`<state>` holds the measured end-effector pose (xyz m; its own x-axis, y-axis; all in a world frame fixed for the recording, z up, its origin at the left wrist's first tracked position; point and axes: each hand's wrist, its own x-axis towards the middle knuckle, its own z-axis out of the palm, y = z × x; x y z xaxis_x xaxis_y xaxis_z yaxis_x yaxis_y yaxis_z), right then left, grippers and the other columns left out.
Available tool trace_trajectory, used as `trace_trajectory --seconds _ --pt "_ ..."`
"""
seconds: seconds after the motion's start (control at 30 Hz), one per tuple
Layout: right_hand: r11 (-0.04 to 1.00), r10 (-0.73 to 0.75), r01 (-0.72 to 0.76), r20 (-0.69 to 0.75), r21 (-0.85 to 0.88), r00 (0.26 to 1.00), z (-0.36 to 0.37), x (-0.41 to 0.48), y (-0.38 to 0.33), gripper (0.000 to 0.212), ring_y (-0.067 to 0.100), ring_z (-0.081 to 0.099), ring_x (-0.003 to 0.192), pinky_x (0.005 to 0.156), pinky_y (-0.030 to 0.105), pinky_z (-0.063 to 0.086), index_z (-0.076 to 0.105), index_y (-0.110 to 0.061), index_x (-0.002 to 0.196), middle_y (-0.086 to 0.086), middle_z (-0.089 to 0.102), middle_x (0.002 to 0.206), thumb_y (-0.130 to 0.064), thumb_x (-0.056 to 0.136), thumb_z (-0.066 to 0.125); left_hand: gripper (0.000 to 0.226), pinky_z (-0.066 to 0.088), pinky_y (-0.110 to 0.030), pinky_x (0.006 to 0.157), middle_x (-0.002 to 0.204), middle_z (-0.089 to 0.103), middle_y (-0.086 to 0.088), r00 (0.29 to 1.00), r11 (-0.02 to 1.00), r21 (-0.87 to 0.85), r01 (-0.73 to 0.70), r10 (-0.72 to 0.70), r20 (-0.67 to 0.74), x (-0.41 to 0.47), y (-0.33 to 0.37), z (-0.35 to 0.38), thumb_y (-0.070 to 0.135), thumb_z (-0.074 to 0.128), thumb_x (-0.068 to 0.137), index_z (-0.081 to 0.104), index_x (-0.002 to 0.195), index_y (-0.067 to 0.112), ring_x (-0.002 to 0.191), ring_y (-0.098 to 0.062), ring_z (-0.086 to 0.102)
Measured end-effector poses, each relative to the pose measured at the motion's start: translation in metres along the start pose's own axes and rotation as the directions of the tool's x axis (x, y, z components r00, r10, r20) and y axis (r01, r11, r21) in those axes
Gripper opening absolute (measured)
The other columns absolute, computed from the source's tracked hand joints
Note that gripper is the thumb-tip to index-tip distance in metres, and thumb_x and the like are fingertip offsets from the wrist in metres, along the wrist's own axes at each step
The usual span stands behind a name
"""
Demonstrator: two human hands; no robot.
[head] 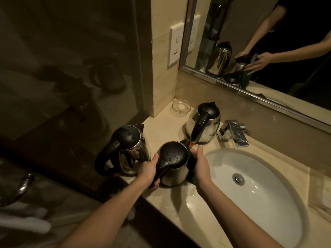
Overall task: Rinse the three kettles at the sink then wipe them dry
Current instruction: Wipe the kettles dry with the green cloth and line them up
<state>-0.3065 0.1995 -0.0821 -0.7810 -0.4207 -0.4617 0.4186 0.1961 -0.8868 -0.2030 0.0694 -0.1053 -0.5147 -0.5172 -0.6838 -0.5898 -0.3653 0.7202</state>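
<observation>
Three steel kettles with black lids and handles stand on the beige counter. The middle kettle (174, 162) has water drops on its lid. My left hand (149, 170) grips its black handle. My right hand (201, 167) presses a dark green cloth (191, 164) against its right side, fingers lying along the cloth. A second kettle (125, 149) stands at the left near the counter edge. The third kettle (203, 123) stands behind, next to the faucet (234, 132).
The white oval sink (268, 203) lies to the right, with wet patches on the counter (170, 203) in front. A small glass dish (180, 106) sits in the back corner. A mirror (259, 51) runs along the back wall, a glass partition stands at the left.
</observation>
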Motion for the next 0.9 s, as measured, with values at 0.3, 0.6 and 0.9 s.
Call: trace_trajectory --seconds 0.3,0.6,0.9 --pt "0.981 -0.024 0.014 -0.048 -0.195 0.999 -0.009 -0.008 0.033 0.066 0.015 0.052 0.117 0.104 0.035 0.037 0.062 -0.023 0.123 -0.001 0.061 0.124 -0.066 0.094 0.021 0.067 0.038 -0.026 0.038 0.041 0.045 -0.009 0.999 1.0 -0.006 0.022 -0.022 -0.041 0.002 0.001 0.001 0.057 0.036 0.103 0.057 0.095 -0.006 0.028 -0.021 0.041" --pt "0.923 -0.217 0.195 -0.029 -0.333 0.976 0.008 -0.032 0.018 0.069 0.014 0.033 0.14 0.119 0.039 0.021 0.046 -0.023 0.141 -0.002 0.042 0.15 -0.068 0.093 0.024 0.067 0.042 -0.025 0.04 0.048 0.047 -0.01 0.997 0.999 0.032 0.041 -0.039 -0.066 0.001 0.003 0.002 0.058 0.035 0.103 0.057 0.103 -0.005 0.03 -0.021 0.045" --pt "0.629 -0.365 0.307 0.077 -0.715 0.928 0.011 -0.046 0.019 0.06 0.011 -0.004 0.149 0.121 0.034 0.007 0.018 -0.023 0.154 -0.007 0.008 0.162 -0.051 0.1 0.024 0.057 0.045 -0.023 0.036 0.073 0.069 -0.016 0.982 0.962 0.271 -0.036 0.085 -0.17 -0.008 0.007 -0.002 0.049 0.036 0.105 0.063 0.103 -0.001 0.04 -0.02 0.061"
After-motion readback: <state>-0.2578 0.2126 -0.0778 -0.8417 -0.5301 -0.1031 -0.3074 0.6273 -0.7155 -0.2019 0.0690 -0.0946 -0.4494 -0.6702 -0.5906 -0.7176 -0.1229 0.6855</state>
